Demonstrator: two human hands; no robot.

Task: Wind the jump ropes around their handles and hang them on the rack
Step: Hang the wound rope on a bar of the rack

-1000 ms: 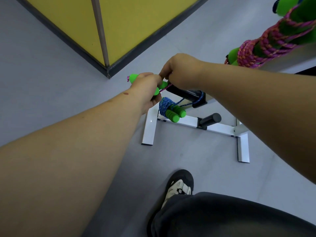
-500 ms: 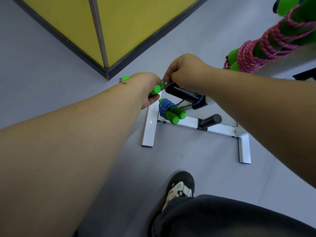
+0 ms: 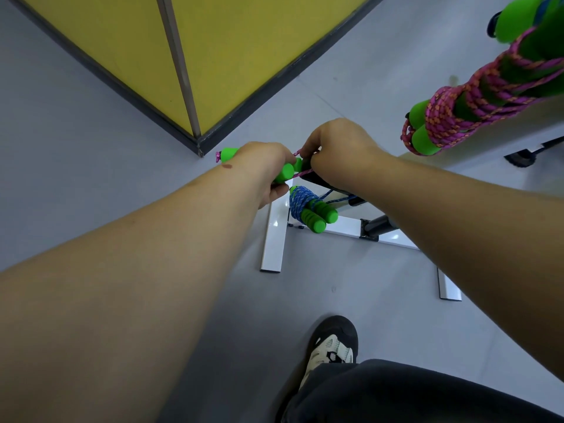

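Both hands on a pink jump rope above the white rack [image 3: 272, 239]

Left hand [image 3: 265, 169] fingers curl round the green handles [image 3: 285, 172] — right hand [image 3: 335, 148] fingers pinch the pink cord [image 3: 305, 172]; a wound blue rope [image 3: 300, 203] hangs on the rack just below.

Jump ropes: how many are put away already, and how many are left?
Done: a blue jump rope hangs wound on a low rack peg; a pink one hangs higher. In hand: left hand grips green handles, right hand pinches the pink cord. Left: hanging this one.
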